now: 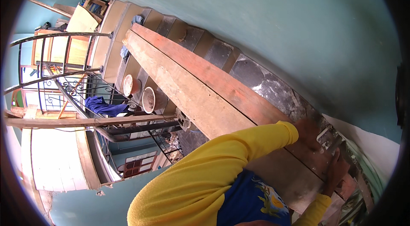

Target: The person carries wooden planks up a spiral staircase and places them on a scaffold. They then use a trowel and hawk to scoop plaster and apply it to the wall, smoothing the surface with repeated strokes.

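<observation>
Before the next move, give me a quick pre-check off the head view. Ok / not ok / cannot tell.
1. Both hands in view: ok. Left hand and right hand are close together near the lower end of the boards.
2. Grip on the small metal piece between them: cannot tell; dim, contact hidden.
3. Tan board and reddish board lined up side by side: ok, a dark seam runs between them.
4. Far end supported: cannot tell; blue cloth shows beside it, underside hidden.
5. Buckets off the boards: ok, both on the steps alongside.
</observation>
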Demonstrator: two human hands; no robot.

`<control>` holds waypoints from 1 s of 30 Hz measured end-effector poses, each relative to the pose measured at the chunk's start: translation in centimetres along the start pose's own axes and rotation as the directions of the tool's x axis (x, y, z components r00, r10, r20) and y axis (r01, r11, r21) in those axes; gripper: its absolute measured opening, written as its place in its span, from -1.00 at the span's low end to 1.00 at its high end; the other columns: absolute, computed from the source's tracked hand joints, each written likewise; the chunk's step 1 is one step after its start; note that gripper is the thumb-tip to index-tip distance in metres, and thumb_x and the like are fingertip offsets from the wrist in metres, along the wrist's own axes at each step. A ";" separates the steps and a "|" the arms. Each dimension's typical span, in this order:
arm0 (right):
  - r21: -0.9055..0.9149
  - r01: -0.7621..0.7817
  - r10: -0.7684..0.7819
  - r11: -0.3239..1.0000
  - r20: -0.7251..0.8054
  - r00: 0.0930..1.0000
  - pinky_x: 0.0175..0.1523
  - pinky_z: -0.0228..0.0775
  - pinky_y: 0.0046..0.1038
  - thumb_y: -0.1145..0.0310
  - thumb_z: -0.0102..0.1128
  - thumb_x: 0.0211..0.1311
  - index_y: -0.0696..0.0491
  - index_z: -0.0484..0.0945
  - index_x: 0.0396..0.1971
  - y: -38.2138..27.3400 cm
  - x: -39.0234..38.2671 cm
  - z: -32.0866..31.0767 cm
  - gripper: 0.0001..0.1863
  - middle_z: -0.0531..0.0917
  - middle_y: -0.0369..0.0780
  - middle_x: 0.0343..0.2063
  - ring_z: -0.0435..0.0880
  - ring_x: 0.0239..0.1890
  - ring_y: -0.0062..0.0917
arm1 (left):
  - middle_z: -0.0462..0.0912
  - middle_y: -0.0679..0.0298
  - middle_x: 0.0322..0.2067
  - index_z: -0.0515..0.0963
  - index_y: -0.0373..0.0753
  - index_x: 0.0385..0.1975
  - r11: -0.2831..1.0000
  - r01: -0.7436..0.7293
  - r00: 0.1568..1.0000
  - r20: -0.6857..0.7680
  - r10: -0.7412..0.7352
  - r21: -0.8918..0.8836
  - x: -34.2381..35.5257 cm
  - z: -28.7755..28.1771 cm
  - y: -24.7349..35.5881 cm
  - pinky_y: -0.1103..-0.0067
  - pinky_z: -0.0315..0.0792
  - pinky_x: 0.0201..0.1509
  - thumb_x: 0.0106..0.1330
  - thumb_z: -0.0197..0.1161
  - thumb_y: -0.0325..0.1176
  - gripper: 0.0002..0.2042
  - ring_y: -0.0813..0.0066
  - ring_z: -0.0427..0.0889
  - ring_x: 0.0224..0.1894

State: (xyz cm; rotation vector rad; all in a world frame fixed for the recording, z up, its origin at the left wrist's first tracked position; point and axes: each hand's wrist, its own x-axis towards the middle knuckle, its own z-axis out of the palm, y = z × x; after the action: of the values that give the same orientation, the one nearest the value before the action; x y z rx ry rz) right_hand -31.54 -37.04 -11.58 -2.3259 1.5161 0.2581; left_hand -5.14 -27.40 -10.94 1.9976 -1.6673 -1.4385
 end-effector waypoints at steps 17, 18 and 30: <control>-0.111 0.060 -0.074 0.992 -0.126 0.989 0.34 0.25 -0.12 0.05 -0.09 0.60 0.04 0.78 0.01 2.2 -0.8 2.6 -0.51 0.78 0.01 -0.26 0.72 -0.13 -0.11 | 0.77 -0.10 -0.35 0.79 -0.33 -0.38 0.997 -0.025 0.991 -0.130 0.034 0.075 -1.2 0.9 0.4 0.15 0.64 -0.04 0.11 0.34 0.42 -0.27 -0.11 0.79 -0.19; -0.096 0.071 -0.085 0.993 -0.140 0.987 0.33 0.25 -0.12 0.05 -0.09 0.60 0.03 0.77 0.02 2.3 -0.8 2.8 -0.52 0.79 0.00 -0.25 0.72 -0.13 -0.12 | 0.77 -0.11 -0.35 0.79 -0.33 -0.38 0.997 -0.018 0.992 -0.126 0.028 0.076 -1.5 0.6 0.6 0.15 0.64 -0.04 0.11 0.35 0.42 -0.27 -0.11 0.79 -0.20; -0.048 0.104 -0.112 0.993 -0.223 0.968 0.28 0.30 -0.14 0.02 -0.07 0.60 0.08 0.77 0.00 2.5 -0.8 3.0 -0.49 0.78 0.04 -0.26 0.69 -0.17 -0.04 | 0.72 -0.06 -0.10 0.74 -0.26 -0.18 0.951 -0.218 0.841 -0.452 0.297 0.219 -1.9 2.6 -0.6 0.16 0.42 0.32 0.18 0.36 0.26 -0.39 0.01 0.66 0.11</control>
State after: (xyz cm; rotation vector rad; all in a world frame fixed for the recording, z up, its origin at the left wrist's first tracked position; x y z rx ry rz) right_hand -34.04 -36.11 -14.53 -2.5286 1.4888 -0.0081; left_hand -6.49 -24.49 -11.59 1.9004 -1.7661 -0.6576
